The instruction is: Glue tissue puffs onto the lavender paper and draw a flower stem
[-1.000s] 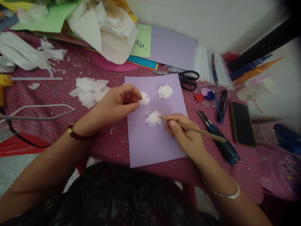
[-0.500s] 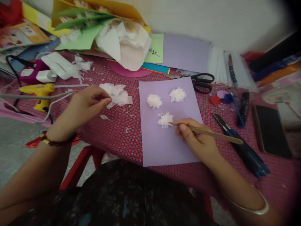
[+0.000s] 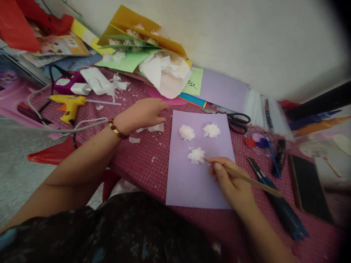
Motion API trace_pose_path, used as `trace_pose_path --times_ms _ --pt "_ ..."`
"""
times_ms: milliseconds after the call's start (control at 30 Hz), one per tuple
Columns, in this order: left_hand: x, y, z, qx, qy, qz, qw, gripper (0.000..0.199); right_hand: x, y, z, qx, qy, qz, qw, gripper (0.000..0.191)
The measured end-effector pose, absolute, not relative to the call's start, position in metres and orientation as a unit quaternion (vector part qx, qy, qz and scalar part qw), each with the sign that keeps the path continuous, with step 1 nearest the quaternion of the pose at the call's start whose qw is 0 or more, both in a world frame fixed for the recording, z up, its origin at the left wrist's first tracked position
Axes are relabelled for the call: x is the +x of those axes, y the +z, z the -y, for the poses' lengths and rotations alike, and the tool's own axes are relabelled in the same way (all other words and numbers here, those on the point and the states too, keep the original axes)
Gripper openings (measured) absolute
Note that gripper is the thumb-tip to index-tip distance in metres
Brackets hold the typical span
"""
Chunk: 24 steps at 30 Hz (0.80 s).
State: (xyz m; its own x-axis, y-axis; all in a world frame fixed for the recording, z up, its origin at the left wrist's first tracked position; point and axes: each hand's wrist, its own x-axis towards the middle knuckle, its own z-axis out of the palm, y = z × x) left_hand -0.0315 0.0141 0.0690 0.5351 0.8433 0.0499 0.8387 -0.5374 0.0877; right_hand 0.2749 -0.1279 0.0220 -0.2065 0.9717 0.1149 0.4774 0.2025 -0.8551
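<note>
Step in hand (judged, not confirmed): working the near white tuft (image 3: pixel 196 155) w/ the pointed wooden stick (image 3: pixel 257 183). R hand (image 3: pixel 233 179): fingers pinching the stick, tip at the tuft's R edge. Tuft location: approx. mid-width on the purple sheet (image 3: pixel 189 186), w/ the far-L tuft (image 3: pixel 187 132) and far-R tuft (image 3: pixel 211 130) beyond it. L hand (image 3: pixel 142 115): over the bench (image 3: pixel 139 160), L of sheet, near white paper scraps (image 3: pixel 156 127); thumb and fingers parted, no item visible (palm hidden). Next move: prob. calls for light tip pressure, sheet kept from slipping.
</note>
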Motion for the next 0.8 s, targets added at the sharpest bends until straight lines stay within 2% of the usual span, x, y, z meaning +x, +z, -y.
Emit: trace_pose_path --times_ms 100,200,500,667,800 --pt "-0.047 0.062 -0.008 0.875 -0.010 -0.483 0.019 0.020 0.276 0.023 0.128 -0.530 0.346 0.693 0.346 0.021" --pt "-0.063 0.053 -0.003 0.864 -0.005 -0.502 0.034 0.013 0.276 0.023 0.128 -0.534 0.352 0.692 0.335 0.021" --pt "-0.074 0.039 -0.006 0.758 0.188 -0.577 0.240 0.035 0.276 0.023 0.126 -0.550 0.356 0.691 0.307 0.024" --pt "-0.079 0.041 0.005 0.671 0.371 -0.621 0.161 0.038 0.277 0.023 0.125 -0.554 0.364 0.680 0.312 0.023" --pt "-0.088 0.042 0.013 0.623 0.413 -0.644 0.162 0.052 0.277 0.022 0.127 -0.556 0.363 0.683 0.304 0.022"
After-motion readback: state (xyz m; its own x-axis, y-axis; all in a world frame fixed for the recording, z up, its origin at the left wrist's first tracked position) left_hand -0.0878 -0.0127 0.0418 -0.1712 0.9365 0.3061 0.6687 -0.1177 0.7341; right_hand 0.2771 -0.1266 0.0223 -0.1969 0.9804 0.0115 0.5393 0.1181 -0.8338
